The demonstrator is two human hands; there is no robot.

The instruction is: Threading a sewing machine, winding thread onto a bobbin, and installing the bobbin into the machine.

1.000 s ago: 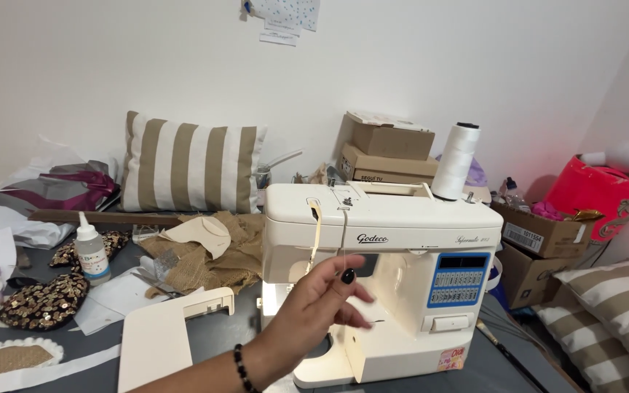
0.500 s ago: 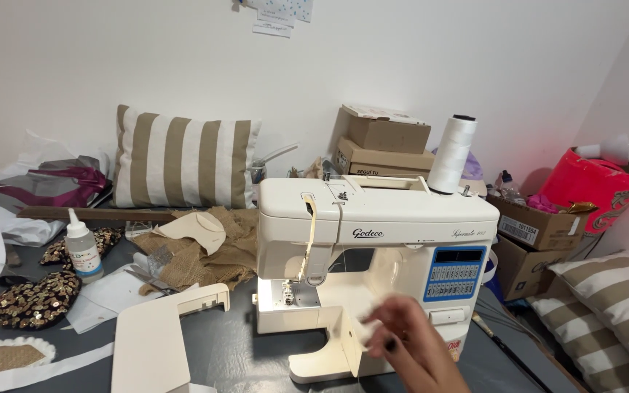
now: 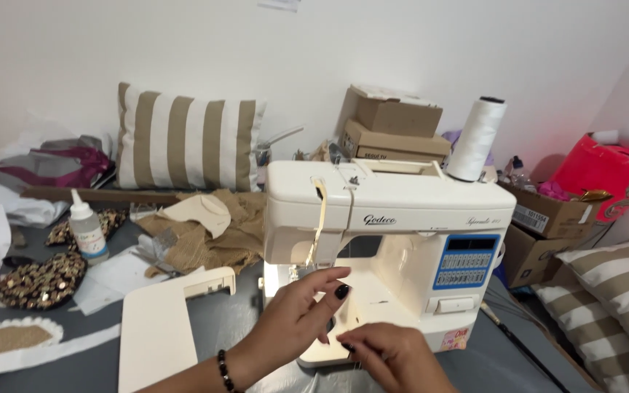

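A cream sewing machine (image 3: 394, 218) stands on the dark table, its work light lit under the needle area. My left hand (image 3: 296, 316), with dark nails and a bead bracelet, rests fingers curled on the machine's free arm just below the needle. My right hand (image 3: 394, 353) is beside it at the front edge of the machine bed, fingertips pinched near the left hand; whether it holds thread is too small to tell. A tall white thread cone (image 3: 476, 140) stands on the machine's top right.
A detached cream extension table (image 3: 161, 327) lies left of the machine. Burlap fabric (image 3: 205, 233), a glue bottle (image 3: 86, 229), sequin pieces (image 3: 38, 280) and a striped pillow (image 3: 187, 142) sit behind. Cardboard boxes (image 3: 394, 127) and another striped pillow (image 3: 613, 291) stand right.
My left hand dropped out of view and returned to the needle area. My right hand came in from below and met it at the machine bed. The camera moved closer.
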